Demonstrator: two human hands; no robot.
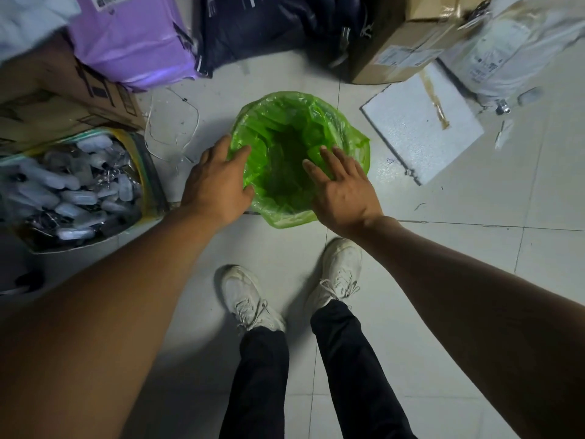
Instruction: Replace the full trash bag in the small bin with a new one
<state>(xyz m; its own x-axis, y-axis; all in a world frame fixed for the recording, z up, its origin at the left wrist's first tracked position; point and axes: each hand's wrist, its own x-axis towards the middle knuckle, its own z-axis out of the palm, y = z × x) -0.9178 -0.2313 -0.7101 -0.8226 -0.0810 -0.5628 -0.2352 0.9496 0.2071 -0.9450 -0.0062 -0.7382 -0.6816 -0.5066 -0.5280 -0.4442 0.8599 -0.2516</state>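
A small round bin stands on the tiled floor, lined with a translucent green trash bag (294,122) whose edge is folded down over the rim, hiding the bin itself. The bag's inside looks dark and hollow. My left hand (218,182) rests on the bag at the bin's left rim, fingers spread, thumb curled over the edge. My right hand (342,185) lies flat on the near right rim, fingers apart and reaching into the opening.
A cardboard box of plastic-wrapped items (72,185) sits at the left. Behind the bin lie a purple parcel (133,36), a dark bag (269,23) and a brown carton (411,36). A white foam slab (421,122) is at the right. My white shoes (250,299) stand near the bin.
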